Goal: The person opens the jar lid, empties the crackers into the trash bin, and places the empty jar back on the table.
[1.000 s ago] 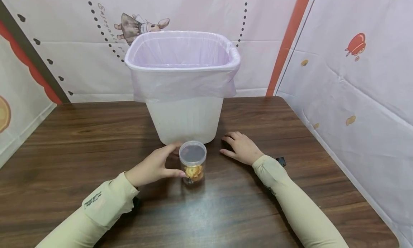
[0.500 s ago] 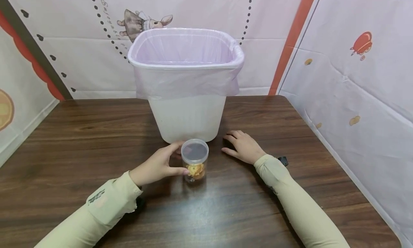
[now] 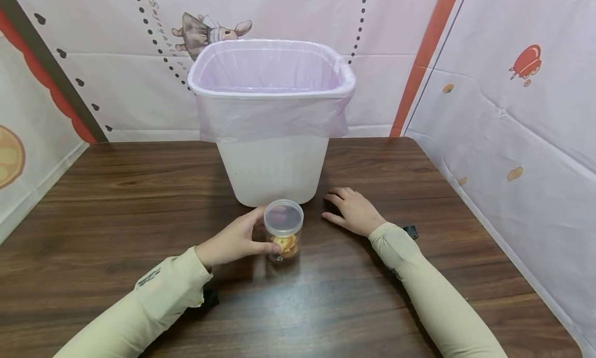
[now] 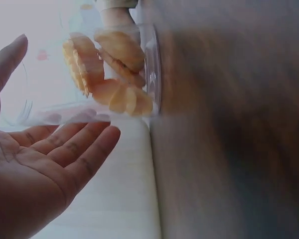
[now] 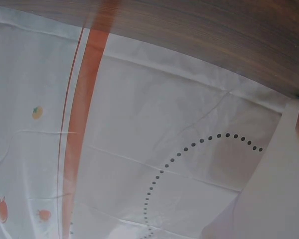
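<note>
**Left hand cups a clear snack jar in front of a lined bin; right hand rests flat**

Head view: a dark wood-grain surface (image 3: 116,203) w/ a white bin (image 3: 273,166) standing at its far centre. A pale purple bag (image 3: 272,117) lines the bin & folds over the rim. Just in front of the bin, upright on the surface, stands a small clear jar (image 3: 283,231) w/ a see-through lid; orange-yellow snack pieces (image 3: 284,244) sit in its lower half. The left hand (image 3: 233,241) is at the jar's left side: thumb lies across the near side, fingers curve round the far side, so it grips the jar. The right hand (image 3: 353,212) lies palm down on the surface to the jar's right, apart from it, near the bin's base; fingers relaxed, holding nothing. Both arms wear cream sleeves. Printed white sheets form the walls, w/ an orange stripe at right.

Left wrist view: close-up, turned sideways. The jar (image 4: 89,74) fills the upper left, snack pieces (image 4: 107,72) stacked against its base. Palm of the left hand (image 4: 35,169) faces the jar; fingers (image 4: 84,144) lie along the jar wall, thumb at the far left edge.

Right wrist view: only wall sheet w/ the orange stripe, a dotted arc, a strip of surface (image 5: 214,35) & a pale edge at lower right. Hand not visible here.
</note>
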Tool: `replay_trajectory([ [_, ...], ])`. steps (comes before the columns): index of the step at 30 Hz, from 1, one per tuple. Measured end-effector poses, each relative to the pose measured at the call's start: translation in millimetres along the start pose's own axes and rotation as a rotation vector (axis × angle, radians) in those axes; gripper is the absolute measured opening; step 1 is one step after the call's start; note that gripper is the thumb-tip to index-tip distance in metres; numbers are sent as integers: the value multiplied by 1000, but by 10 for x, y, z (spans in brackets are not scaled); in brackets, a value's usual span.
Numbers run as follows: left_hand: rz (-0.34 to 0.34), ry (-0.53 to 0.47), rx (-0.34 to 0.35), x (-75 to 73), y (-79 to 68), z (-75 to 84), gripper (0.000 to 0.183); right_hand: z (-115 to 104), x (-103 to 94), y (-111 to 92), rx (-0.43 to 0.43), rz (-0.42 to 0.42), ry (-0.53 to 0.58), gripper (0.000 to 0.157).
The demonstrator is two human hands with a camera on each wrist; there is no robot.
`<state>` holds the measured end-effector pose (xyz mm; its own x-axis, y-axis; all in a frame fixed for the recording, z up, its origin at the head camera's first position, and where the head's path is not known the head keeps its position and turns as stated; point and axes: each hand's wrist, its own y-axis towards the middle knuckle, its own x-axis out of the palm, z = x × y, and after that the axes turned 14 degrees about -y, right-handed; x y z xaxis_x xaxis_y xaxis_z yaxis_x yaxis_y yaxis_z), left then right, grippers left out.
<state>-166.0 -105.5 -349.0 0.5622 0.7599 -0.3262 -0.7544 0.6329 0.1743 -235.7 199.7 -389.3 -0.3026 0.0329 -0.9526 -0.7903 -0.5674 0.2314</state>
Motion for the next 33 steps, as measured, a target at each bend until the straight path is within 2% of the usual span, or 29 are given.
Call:
replay_trajectory([
  [4, -16, -51, -25, 14, 15, -44, 73, -12, -1, 0, 5, 0, -2, 51],
  [7, -11, -53, -29, 17, 10, -67, 72, -21, -5, 1, 6, -1, -2, 51],
  [17, 54, 87, 9, 25, -44, -75, 71, -35, -16, -3, 2, -14, 6, 51],
  [21, 86, 127, 1, 27, -48, -78, 67, -37, -2, -5, 1, -14, 9, 51],
  [33, 84, 114, -10, 6, -32, -37, 63, -22, -21, 7, 1, -1, 15, 50],
])
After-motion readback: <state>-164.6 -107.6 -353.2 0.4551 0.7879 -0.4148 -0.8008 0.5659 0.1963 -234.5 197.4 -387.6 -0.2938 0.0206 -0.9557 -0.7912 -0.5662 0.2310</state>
